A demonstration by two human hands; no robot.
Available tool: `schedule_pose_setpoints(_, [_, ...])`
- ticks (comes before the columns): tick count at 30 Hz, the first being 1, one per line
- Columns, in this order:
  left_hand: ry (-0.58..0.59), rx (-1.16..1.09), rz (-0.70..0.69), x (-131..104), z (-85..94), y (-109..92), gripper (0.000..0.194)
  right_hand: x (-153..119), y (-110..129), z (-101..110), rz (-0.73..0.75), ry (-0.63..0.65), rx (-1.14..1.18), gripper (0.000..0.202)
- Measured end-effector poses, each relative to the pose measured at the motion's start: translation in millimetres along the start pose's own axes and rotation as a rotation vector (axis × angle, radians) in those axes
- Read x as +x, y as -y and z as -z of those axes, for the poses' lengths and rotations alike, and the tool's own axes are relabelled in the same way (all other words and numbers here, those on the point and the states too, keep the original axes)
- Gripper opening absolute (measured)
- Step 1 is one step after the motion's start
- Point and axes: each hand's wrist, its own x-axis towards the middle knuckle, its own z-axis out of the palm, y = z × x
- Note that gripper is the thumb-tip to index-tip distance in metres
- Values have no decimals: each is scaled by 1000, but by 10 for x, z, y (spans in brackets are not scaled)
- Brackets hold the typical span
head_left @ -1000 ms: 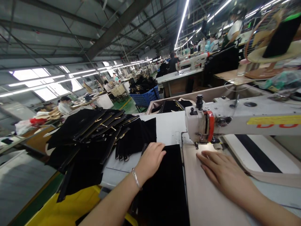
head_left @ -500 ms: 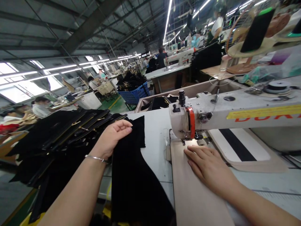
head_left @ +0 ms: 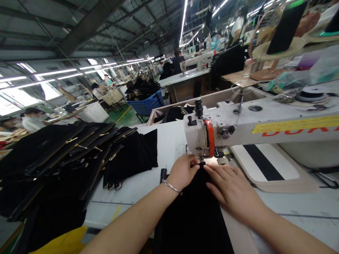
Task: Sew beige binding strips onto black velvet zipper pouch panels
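- L hand point(head_left: 184, 173): fingers curled, thumb + index pinching top edge of blk fabric panel point(head_left: 196, 222)
- R hand point(head_left: 230, 183): spread flat, fingertips at panel's R edge, no grip
- Panel partly over beige fabric point(head_left: 238, 225), top end under sewing mach. head point(head_left: 196, 135)
- Blk zippered pcs point(head_left: 66, 148) piled L on white tabletop point(head_left: 169, 141)

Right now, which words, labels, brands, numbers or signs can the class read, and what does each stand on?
"DUK", probably: red letters on the near sewing machine, tops hidden by yellow tape, cut off by the picture's edge.
Ruler scale on the worktop: any numbers are too small to read.
Far sewing machine: reddish marking, too blurred to read.
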Motion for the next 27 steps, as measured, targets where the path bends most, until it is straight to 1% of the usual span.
schedule_pose_setpoints(7, [-21, 52, 30, 44, -22, 49, 10, 27, 13, 2, -4, 35, -22, 52])
schedule_pose_setpoints(10, [-34, 92, 14, 37, 4, 28, 9, 22, 12, 13, -9, 36, -31, 53])
schedule_pose_setpoints(11, [-34, 116, -14, 21, 20, 8, 8, 18, 10, 16, -11, 34, -28, 53])
schedule_pose_setpoints(13, [3, 165, -120, -37, 52, -40, 9, 10, 1, 21, -4, 22, -10, 50])
schedule_pose_setpoints(15, [73, 200, -241, -112, 73, -77, 15, 5, -10, 23, 11, 13, 14, 46])
schedule_pose_setpoints(17, [111, 215, -309, -172, 77, -86, 22, 4, -19, 23, 19, 8, 25, 44])
schedule_pose_setpoints(22, [99, 224, -319, -190, 52, -36, 24, -1, -21, 14, -10, 4, 1, 46])
schedule_pose_setpoints(27, [115, 197, -335, -146, 23, -1, 23, 11, -25, 5, 8, -20, -2, 44])
